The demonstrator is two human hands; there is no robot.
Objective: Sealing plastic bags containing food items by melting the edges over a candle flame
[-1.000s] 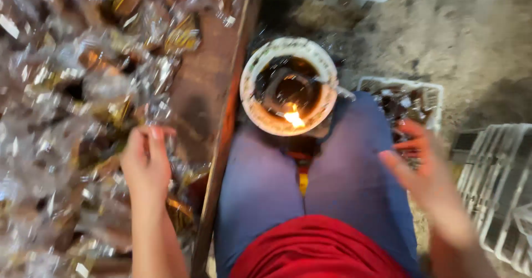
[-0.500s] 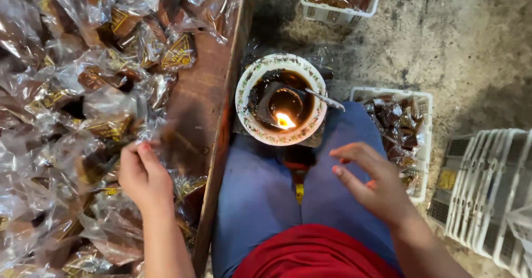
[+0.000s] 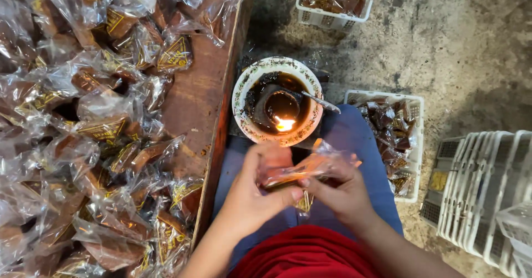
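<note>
A small packing workshop (rough concrete floor [image 3: 443,45]): heaped wrapped sweets [image 3: 83,145], stacked crates [image 3: 482,195].

Soft, dim daylight is cast evenly over the scene, and shadows are kept faint. Glare is thrown off the clear wrappers [image 3: 94,123] at the left. A small flame [image 3: 285,124] is blown out to white. Slight blur is seen on the hands, and edges are bent by the wide lens.
</note>
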